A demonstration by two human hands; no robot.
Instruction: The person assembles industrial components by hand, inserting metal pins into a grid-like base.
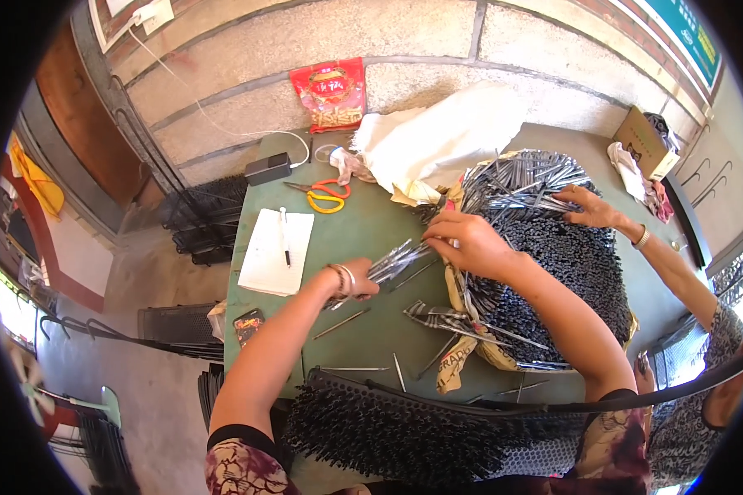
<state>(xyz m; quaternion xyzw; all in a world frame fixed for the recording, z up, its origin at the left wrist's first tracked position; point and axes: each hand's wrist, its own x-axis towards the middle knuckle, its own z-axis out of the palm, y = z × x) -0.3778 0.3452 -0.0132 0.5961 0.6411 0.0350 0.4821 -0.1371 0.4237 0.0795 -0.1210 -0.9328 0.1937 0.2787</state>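
My left hand [360, 279] is closed round a bundle of thin, shiny grey rods [395, 261], which points up and right. The fingers of my right hand [475, 245] are pinched together at the far end of that bundle, partly hidden by the hand itself. Just beyond it, a torn paper sack [456, 353] holds a dense mass of dark thin rods [557, 260], most standing on end, some lying loose across the top. In front of me, a black perforated panel [545, 462] has many dark rods standing in it.
Another person's hand [590, 206] reaches onto the rod pile from the right. Loose rods [341, 323] lie on the green table [371, 330]. Scissors [326, 196], a notebook [266, 262] with a pen, a black adapter [268, 168], a red packet [330, 92] and white sacking [437, 136] are further back.
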